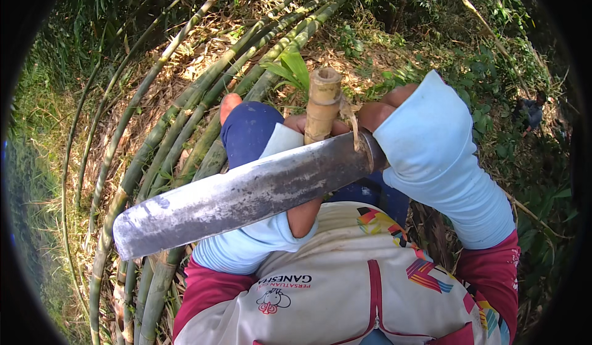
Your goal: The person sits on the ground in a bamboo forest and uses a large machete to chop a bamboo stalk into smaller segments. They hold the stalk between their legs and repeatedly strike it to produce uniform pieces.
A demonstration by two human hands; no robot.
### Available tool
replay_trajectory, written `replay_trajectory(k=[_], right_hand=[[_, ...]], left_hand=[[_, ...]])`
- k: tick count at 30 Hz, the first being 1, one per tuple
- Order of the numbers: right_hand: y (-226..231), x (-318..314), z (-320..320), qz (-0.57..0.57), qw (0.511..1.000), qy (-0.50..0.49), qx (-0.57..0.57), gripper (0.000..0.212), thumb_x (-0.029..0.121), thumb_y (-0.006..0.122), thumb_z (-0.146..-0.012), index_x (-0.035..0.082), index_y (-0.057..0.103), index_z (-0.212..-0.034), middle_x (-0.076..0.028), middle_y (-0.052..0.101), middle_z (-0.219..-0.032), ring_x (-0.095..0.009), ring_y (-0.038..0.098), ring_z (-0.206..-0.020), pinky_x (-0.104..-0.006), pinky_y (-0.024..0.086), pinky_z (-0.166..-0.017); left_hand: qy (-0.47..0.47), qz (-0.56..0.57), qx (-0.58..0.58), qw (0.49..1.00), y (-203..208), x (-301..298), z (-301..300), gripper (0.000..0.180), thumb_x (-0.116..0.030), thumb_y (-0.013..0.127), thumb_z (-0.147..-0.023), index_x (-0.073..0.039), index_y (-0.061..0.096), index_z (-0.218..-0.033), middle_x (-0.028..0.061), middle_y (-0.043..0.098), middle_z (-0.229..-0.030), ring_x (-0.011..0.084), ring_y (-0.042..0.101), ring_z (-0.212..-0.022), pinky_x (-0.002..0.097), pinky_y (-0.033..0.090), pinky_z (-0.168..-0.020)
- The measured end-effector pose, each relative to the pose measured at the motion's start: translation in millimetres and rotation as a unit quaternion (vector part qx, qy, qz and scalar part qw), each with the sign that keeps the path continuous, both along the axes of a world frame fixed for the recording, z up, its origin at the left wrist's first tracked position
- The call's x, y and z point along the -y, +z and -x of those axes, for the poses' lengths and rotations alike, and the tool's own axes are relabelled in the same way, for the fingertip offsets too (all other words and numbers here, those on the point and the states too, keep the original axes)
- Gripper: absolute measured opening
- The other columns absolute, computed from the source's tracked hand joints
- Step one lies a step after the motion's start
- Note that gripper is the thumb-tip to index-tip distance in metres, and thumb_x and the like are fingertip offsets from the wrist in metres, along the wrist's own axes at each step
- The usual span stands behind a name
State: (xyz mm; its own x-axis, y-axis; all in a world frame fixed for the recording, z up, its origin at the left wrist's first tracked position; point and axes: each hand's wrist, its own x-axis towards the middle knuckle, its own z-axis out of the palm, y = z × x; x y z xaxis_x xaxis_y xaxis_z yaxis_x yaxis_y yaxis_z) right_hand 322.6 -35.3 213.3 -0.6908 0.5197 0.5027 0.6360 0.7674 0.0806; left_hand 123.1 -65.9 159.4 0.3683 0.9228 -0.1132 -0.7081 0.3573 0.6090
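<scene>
A broad machete (pixel 234 191) with a worn, dark-spotted blade lies slanting across the view in front of my body. My right hand (pixel 372 115) is closed at its handle end, and the cuff of a light blue sleeve covers part of that hand. A short piece of dry bamboo (pixel 324 104) stands upright behind the blade, its hollow end up. Around it my left hand (pixel 296 123) is closed, partly hidden by the blade and the bamboo. A loose fibrous strip (pixel 352 120) hangs beside the bamboo, near my right hand.
Several long green bamboo poles (pixel 185 117) lie on the leaf-littered ground to the left and ahead. My blue-trousered leg (pixel 250 129) is bent beside them. Undergrowth (pixel 487 98) fills the right side, where a dark shape (pixel 530 112), possibly a person, is far off.
</scene>
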Motion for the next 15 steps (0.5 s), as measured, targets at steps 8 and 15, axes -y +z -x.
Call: replay_trajectory(k=[8,15], right_hand=[[8.8,-2.2,4.4,0.020,0.999,-0.007,0.027,0.009,0.024,0.063,-0.065,0.015,0.063,-0.068,-0.003,0.054,-0.057,-0.023,0.062,-0.058,-0.0364,0.047,-0.055],[9.1,-3.2,4.2,0.003,1.000,-0.004,0.027,0.010,0.023,0.062,-0.065,0.013,0.063,-0.065,-0.005,0.055,-0.056,-0.025,0.062,-0.057,-0.0376,0.046,-0.052]], left_hand=[[0.104,-0.321,-0.409,0.848,15.6,19.0,0.5,0.043,-0.039,0.069,-0.081,-0.005,0.066,-0.108,0.0103,0.065,-0.099,0.0240,0.060,-0.092,0.0369,0.046,-0.081],[0.116,-0.396,-0.424,0.806,6.7,10.8,-7.5,0.046,-0.044,0.066,-0.084,-0.006,0.066,-0.110,0.0100,0.065,-0.097,0.0236,0.060,-0.083,0.0351,0.046,-0.078]])
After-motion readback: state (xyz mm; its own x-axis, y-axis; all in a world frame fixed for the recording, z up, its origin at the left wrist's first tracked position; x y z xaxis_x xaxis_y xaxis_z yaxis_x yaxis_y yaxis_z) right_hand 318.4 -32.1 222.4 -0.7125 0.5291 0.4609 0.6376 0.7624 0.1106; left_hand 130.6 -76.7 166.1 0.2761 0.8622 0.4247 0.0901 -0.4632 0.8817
